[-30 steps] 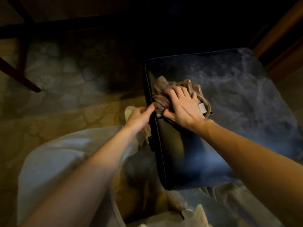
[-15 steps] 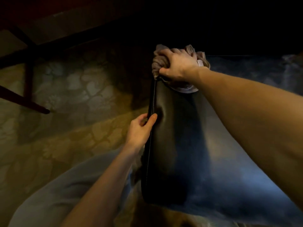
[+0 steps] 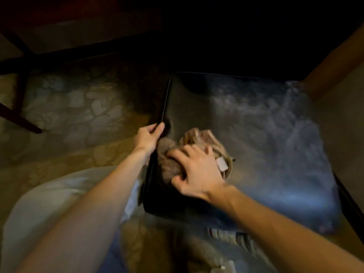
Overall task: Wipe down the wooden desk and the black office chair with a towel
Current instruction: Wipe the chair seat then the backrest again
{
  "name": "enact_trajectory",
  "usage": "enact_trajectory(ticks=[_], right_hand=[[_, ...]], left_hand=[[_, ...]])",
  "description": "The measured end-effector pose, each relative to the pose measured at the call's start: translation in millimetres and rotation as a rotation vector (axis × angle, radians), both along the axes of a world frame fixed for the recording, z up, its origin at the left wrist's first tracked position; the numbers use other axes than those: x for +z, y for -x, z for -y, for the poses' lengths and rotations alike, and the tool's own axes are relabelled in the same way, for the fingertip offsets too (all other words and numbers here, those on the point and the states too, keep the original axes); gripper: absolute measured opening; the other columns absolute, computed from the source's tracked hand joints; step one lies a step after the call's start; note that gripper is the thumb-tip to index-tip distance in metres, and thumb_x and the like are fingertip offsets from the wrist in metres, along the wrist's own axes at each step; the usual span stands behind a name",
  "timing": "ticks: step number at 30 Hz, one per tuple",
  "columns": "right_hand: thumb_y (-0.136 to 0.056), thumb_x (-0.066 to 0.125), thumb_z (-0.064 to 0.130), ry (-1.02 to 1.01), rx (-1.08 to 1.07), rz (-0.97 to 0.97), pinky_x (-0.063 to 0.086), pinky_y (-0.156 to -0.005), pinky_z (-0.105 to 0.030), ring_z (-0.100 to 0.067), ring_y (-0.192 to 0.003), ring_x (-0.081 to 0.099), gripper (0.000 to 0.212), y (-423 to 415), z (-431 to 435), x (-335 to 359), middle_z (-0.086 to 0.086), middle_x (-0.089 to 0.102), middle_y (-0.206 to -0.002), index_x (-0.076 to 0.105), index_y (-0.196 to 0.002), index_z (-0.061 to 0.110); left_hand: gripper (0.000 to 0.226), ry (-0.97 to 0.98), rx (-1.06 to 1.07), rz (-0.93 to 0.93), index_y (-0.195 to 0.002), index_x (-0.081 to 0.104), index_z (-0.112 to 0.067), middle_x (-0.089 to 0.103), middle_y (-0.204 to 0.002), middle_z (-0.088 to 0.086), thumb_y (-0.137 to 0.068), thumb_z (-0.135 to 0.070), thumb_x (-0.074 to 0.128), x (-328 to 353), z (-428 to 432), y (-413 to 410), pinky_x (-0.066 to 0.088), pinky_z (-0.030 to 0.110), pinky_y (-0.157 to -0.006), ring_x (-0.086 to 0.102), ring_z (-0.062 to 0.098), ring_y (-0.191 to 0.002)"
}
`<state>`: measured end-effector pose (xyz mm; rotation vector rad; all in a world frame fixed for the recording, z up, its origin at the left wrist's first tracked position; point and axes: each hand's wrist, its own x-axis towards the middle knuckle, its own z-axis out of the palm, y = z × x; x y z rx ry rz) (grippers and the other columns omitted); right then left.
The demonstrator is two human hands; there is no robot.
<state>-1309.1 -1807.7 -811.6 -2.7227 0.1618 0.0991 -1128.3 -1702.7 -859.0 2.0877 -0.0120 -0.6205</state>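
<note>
Patterned carpet [image 3: 78, 107] is lying beneath the black office chair seat [image 3: 256, 125]. The left grip [image 3: 146, 137] is curling around the seat's left edge. The right grip [image 3: 197, 170] is clutching the bunched towel [image 3: 197, 137], pressing it onto the seat just beside that edge; bare seat is extending rightward.

Towel [image 3: 197, 138] on black chair seat [image 3: 266, 138]

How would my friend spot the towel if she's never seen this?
Find the big black chair seat above the patterned carpet. Near its left edge, the right hand grips the towel. It is a crumpled, pinkish-brown bundle with a small white tag, unlike the smooth shiny seat.
</note>
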Motion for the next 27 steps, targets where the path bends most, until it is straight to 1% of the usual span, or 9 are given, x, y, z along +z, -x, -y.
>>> enact_trajectory(ticks=[3,5,6,8,11,15,17,21,27], right_hand=[[-0.076,0.056,0.055,-0.087,0.071,-0.054,0.038,-0.1,-0.048,-0.022,-0.117,0.055,0.057,46,-15,14,0.004,0.063,-0.12,0.055,-0.13,0.037],[-0.077,0.059,0.052,-0.152,0.059,-0.066,0.04,-0.099,-0.039,-0.016,-0.115,0.056,0.051,60,-9,28,0.008,0.066,-0.119,0.058,-0.126,0.038],[-0.076,0.061,0.051,-0.166,0.033,-0.032,0.042,-0.099,-0.038,-0.014,-0.112,0.057,0.048,64,-3,34,0.009,0.068,-0.114,0.061,-0.122,0.038],[-0.072,0.06,0.051,-0.184,-0.073,0.093,0.046,-0.1,-0.042,-0.016,-0.108,0.059,0.049,71,9,41,0.007,0.07,-0.109,0.064,-0.119,0.036],[-0.075,0.059,0.049,-0.162,-0.231,0.291,0.049,-0.098,-0.049,-0.023,-0.116,0.061,0.056,70,33,49,0.003,0.069,-0.121,0.062,-0.128,0.031],[-0.078,0.059,0.048,-0.012,-0.277,0.438,0.04,-0.101,-0.052,-0.024,-0.129,0.053,0.064,38,61,72,0.0,0.061,-0.136,0.053,-0.139,0.029],[-0.081,0.061,0.045,0.052,-0.232,0.402,0.035,-0.105,-0.055,-0.026,-0.136,0.045,0.069,11,78,80,-0.003,0.054,-0.144,0.047,-0.146,0.027],[-0.084,0.065,0.038,0.171,-0.146,0.23,0.032,-0.111,-0.058,-0.03,-0.141,0.04,0.071,-55,119,73,-0.005,0.047,-0.153,0.041,-0.15,0.028],[-0.09,0.066,0.037,0.354,0.021,0.094,0.028,-0.111,-0.057,-0.033,-0.143,0.037,0.07,-145,135,37,-0.007,0.043,-0.156,0.037,-0.153,0.028]], left_hand=[[0.054,-0.332,-0.093,0.161,-0.142,0.059,-0.029,0.065,-0.136,0.01,-0.099,-0.061,0.049,23,-1,14,0.046,0.043,-0.105,0.057,0.035,-0.128],[0.053,-0.413,-0.125,0.208,-0.147,0.052,-0.027,0.061,-0.14,0.013,-0.103,-0.056,0.045,36,-3,23,0.043,0.045,-0.104,0.054,0.038,-0.131],[0.052,-0.422,-0.136,0.213,-0.148,0.05,-0.025,0.06,-0.14,0.014,-0.104,-0.054,0.045,37,-7,24,0.043,0.045,-0.104,0.053,0.038,-0.131],[0.05,-0.402,-0.173,0.19,-0.147,0.05,-0.024,0.061,-0.139,0.015,-0.105,-0.051,0.044,40,-14,29,0.042,0.046,-0.105,0.053,0.039,-0.132],[0.052,-0.361,-0.238,0.163,-0.148,0.049,-0.024,0.06,-0.141,0.012,-0.105,-0.053,0.043,38,-24,40,0.044,0.045,-0.107,0.053,0.037,-0.133],[0.068,-0.247,-0.229,0.076,-0.156,0.037,-0.018,0.052,-0.15,0.01,-0.103,-0.06,0.042,30,-20,51,0.042,0.046,-0.112,0.05,0.034,-0.136],[0.078,-0.227,-0.198,0.073,-0.155,0.036,-0.017,0.052,-0.15,0.012,-0.097,-0.069,0.04,27,-11,49,0.043,0.049,-0.112,0.051,0.035,-0.135],[0.08,-0.332,-0.238,0.172,-0.156,0.029,-0.006,0.04,-0.156,0.02,-0.101,-0.063,0.041,26,16,25,0.037,0.049,-0.115,0.04,0.039,-0.143],[0.08,-0.404,-0.295,0.256,-0.156,0.027,-0.005,0.038,-0.155,0.022,-0.102,-0.062,0.04,31,50,-35,0.036,0.048,-0.113,0.038,0.041,-0.142]])
